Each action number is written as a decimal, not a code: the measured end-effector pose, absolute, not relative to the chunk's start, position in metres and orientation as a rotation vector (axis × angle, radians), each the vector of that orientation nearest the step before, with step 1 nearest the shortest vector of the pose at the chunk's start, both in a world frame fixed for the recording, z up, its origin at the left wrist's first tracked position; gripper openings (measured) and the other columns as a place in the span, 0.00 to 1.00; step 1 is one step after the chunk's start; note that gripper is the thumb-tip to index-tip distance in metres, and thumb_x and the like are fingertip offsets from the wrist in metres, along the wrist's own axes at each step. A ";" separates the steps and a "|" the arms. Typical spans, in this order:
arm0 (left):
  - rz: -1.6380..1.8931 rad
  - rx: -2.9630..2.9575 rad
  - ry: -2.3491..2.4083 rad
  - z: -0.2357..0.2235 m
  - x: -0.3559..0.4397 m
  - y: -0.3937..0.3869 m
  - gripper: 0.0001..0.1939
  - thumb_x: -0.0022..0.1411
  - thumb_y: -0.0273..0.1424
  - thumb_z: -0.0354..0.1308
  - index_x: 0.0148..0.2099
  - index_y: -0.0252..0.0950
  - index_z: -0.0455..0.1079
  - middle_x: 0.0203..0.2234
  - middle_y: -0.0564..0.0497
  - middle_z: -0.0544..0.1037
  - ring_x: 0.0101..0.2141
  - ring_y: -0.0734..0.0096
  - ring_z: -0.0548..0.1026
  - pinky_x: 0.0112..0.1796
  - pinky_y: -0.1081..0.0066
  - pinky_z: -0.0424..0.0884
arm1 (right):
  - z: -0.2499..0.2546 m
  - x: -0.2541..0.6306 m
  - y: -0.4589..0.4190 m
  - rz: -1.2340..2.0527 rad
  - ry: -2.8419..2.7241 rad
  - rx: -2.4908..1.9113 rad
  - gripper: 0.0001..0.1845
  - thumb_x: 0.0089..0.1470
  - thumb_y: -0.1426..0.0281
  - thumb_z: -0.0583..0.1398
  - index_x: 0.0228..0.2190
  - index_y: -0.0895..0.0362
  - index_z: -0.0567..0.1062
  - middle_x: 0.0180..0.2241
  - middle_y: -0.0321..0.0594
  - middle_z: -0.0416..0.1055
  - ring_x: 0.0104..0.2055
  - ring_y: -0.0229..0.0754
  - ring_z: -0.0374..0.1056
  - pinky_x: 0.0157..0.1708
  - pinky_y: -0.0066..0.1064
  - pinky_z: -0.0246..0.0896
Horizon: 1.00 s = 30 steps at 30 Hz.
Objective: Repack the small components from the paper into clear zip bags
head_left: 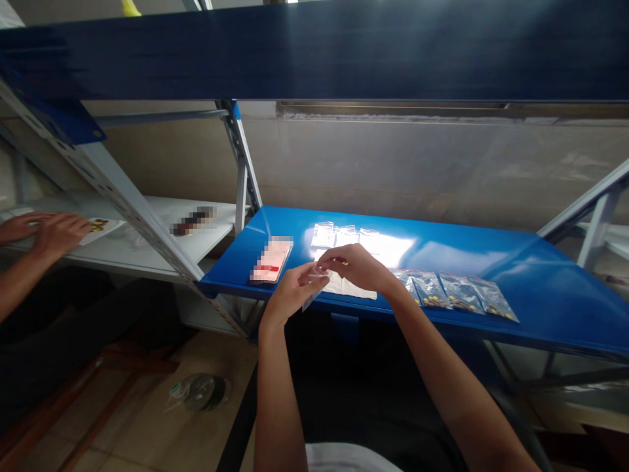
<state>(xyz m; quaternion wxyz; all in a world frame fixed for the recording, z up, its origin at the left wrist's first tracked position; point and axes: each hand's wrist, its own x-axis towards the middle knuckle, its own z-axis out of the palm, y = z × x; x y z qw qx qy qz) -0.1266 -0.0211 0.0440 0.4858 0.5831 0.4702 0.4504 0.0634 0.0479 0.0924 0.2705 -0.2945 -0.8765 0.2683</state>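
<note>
Left hand [289, 295], mine: thumb and fingers clamped on a small clear bag [309, 301], which hangs just over the near edge of the blue bench [545, 282]. Right hand [361, 267], mine: bent over from the other side, fingertips curled in against the upper part of the clear bag; whether they pinch the plastic or only touch it, I cannot tell. Whitish sheet [351, 287], one, perhaps cloth: flat on the bench beneath and beside my right hand. Filled bags [459, 293], four in view: clear, laid in a slanting row to the right, small yellow and dark pieces in their lower ends, the leftmost partly behind my right forearm. Further bags [345, 235], three: small and clear, lined up at the back behind my hands, contents lost in glare. Pink phone-like item [274, 261], one, partly blurred: flat on the bench, left of my left hand. White shelf [211, 237], to the left: a blurred dark object [191, 221] on top, and another person's hands [61, 235] beside a packet [99, 227] with yellow showing. Clear bottle [200, 392], one: on the floor below.
</note>
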 end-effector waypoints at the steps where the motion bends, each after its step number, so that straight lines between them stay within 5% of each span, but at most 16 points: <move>1: 1.101 1.401 1.160 0.043 -0.127 -0.021 0.27 0.61 0.46 0.67 0.58 0.36 0.75 0.49 0.43 0.81 0.51 0.54 0.78 0.50 0.63 0.73 | 0.088 0.065 0.053 0.703 -2.309 -0.821 0.13 0.62 0.76 0.58 0.38 0.56 0.84 0.36 0.40 0.82 0.34 0.39 0.74 0.35 0.28 0.62; 16: 1.175 1.310 1.187 0.044 -0.138 -0.025 0.34 0.58 0.45 0.70 0.61 0.33 0.73 0.51 0.40 0.81 0.54 0.49 0.77 0.55 0.58 0.72 | 0.007 0.045 0.078 0.345 -2.390 -1.419 0.11 0.62 0.77 0.60 0.40 0.59 0.83 0.42 0.49 0.75 0.42 0.46 0.71 0.38 0.30 0.59; 30: 1.058 1.546 1.250 0.054 -0.129 -0.028 0.29 0.61 0.46 0.67 0.59 0.38 0.75 0.49 0.43 0.82 0.51 0.51 0.79 0.53 0.59 0.72 | 0.094 0.066 0.036 0.746 -2.331 -0.866 0.07 0.58 0.75 0.63 0.34 0.55 0.83 0.32 0.39 0.81 0.33 0.39 0.74 0.34 0.27 0.62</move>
